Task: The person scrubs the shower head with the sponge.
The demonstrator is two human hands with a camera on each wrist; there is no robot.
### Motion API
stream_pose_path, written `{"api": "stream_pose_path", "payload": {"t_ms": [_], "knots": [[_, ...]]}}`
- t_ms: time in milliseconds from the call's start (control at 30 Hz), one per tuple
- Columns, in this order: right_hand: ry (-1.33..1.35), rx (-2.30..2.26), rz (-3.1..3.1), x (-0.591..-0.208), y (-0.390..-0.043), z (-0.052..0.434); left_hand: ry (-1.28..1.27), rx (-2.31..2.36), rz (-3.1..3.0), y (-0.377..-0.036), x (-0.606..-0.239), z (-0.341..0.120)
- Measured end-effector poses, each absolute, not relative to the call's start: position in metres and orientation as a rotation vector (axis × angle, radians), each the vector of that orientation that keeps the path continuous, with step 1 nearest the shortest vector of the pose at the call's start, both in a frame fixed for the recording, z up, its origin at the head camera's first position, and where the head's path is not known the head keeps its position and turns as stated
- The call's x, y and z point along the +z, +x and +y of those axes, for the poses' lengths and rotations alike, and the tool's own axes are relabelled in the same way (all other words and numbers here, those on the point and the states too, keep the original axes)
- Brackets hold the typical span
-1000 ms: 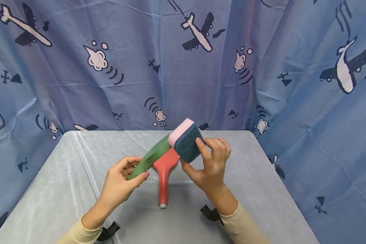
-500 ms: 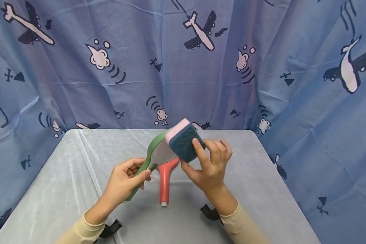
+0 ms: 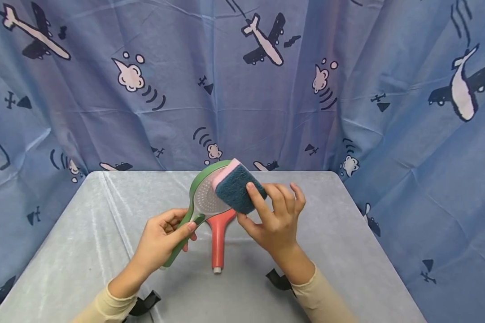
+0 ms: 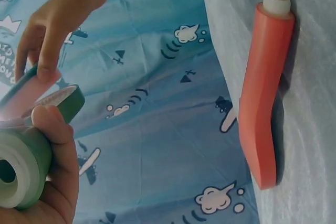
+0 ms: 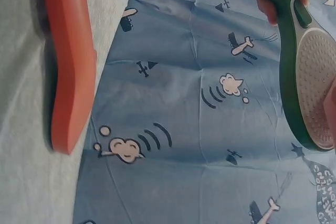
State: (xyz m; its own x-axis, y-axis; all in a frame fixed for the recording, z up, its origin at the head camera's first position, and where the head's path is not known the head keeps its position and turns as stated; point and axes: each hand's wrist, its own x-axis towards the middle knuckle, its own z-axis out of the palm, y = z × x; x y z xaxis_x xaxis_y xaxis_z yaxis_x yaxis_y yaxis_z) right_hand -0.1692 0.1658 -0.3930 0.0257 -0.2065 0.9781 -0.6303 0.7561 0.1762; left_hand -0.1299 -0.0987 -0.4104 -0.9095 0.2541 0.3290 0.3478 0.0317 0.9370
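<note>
My left hand (image 3: 159, 242) grips the handle of a green shower head (image 3: 210, 197), held up over the table with its grey nozzle face turned toward me. My right hand (image 3: 276, 217) pinches a sponge (image 3: 240, 188) with a pink foam side and a dark green scouring side. The pink side lies against the right part of the nozzle face and hides it. In the right wrist view the nozzle plate of the shower head (image 5: 315, 85) shows its small bumps, and only a sliver of the sponge (image 5: 331, 108) is seen at the edge.
A red shower head (image 3: 218, 242) lies on the table behind the raised green one, its white threaded end toward me. The table (image 3: 327, 242) has a pale grey cloth. A blue curtain (image 3: 177, 89) with airplane prints hangs behind and at both sides.
The green shower head has turned from edge-on so its nozzle face shows. The sponge has moved a little left and down across that face. The red shower head stays put.
</note>
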Motion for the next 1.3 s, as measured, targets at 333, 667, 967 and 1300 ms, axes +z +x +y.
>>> {"api": "stream_pose_path", "payload": {"t_ms": [333,667,967,1300], "knots": [[0.854,0.262,-1.522,-0.396,-0.173,0.167,-0.692,-2.090,-2.224,-0.132,-0.408,-0.102],[0.786,0.363,-1.583,-0.395,-0.174,0.173,-0.609,-2.142,-2.272,-0.132,-0.404,-0.105],[0.817,0.261,-1.533,-0.394,-0.178,0.175,-0.575,-2.191,-2.231,-0.132,-0.406,-0.106],[1.013,0.275,-1.596,-0.392,-0.177,0.182,-0.567,-2.193,-2.228,-0.130,-0.405,-0.106]]}}
